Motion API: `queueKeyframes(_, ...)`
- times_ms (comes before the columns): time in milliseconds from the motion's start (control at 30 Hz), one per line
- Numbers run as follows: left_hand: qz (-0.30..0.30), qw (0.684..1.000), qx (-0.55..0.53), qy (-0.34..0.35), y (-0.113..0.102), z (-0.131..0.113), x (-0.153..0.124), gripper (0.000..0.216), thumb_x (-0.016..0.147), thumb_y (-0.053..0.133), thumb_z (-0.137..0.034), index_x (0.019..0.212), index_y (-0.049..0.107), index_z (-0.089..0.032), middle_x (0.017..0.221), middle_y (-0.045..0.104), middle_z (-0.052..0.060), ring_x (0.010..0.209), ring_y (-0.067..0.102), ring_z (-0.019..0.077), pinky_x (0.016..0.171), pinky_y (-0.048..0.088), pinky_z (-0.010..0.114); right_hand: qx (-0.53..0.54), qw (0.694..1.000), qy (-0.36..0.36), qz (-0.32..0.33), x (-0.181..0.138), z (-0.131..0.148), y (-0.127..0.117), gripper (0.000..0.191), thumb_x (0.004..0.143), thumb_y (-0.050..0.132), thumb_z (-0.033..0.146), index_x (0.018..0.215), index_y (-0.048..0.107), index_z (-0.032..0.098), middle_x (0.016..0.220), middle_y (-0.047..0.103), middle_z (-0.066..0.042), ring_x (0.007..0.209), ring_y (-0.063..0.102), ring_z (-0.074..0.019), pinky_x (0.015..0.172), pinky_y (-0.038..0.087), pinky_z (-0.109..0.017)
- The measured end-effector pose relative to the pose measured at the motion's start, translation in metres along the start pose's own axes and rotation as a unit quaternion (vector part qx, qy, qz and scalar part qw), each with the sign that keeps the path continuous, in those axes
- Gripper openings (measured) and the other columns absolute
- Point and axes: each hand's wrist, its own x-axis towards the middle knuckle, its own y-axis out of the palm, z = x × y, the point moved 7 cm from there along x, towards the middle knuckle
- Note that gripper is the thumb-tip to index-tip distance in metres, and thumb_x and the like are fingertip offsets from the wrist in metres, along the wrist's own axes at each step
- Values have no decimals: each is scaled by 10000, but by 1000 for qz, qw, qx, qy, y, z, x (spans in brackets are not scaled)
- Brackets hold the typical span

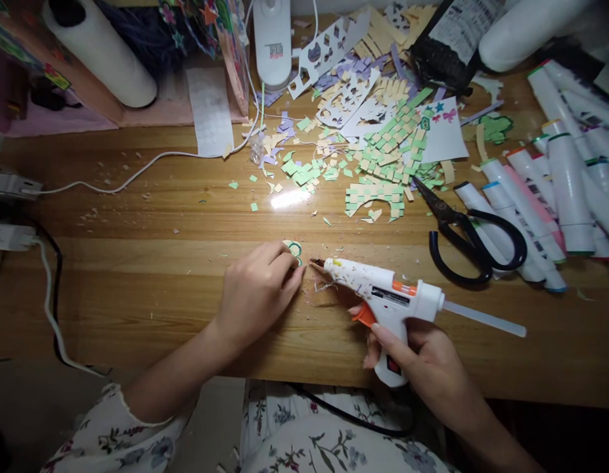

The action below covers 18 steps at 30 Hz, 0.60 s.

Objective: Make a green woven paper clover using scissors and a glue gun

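Note:
My right hand (422, 361) is wrapped round the grip of a white hot glue gun (378, 289), with fingers at its orange trigger (365, 315). A clear glue stick (484, 318) sticks out of the gun's back end. The dark nozzle points left, close to my left hand (262, 282) but apart from it. My left hand is closed, its fingertips pinching a small paper cutout (295, 249) with green outlines just above the tabletop. Part of the cutout is hidden behind the fingers.
Black-handled scissors (469, 240) lie right of centre beside a heap of markers (570, 184). Woven paper scraps (393, 144) spread across the back. A white cable (151, 159) crosses the wooden table (136, 263) at left. A pink shelf box (176, 118) stands at back left.

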Motion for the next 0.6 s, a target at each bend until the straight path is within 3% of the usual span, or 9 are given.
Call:
queueKeyframes(133,-12,997,-68,-30,2,4,-2,143,861,559,-232,796,669,-167,832,663,43,786,599,166,686,449,280,-34,999,-11,14,0,3,-1,395,833,519,488,567,598,207,558,668,-39,514,581,-155,513,474,-255)
queueKeyframes(233,-30,995,-89,-44,3,5,-5,119,852,568,-211,806,671,-172,835,665,43,796,602,171,703,461,287,-54,998,-20,13,0,5,-2,398,832,518,497,589,644,209,572,683,-47,526,600,-170,500,470,-263)
queueKeyframes(600,-50,995,-1,-89,1,-9,-11,108,851,576,-222,792,650,-169,846,679,28,762,615,170,652,430,279,6,1000,-16,5,1,5,-3,316,824,546,449,627,625,216,545,662,-24,519,599,-164,534,487,-264)
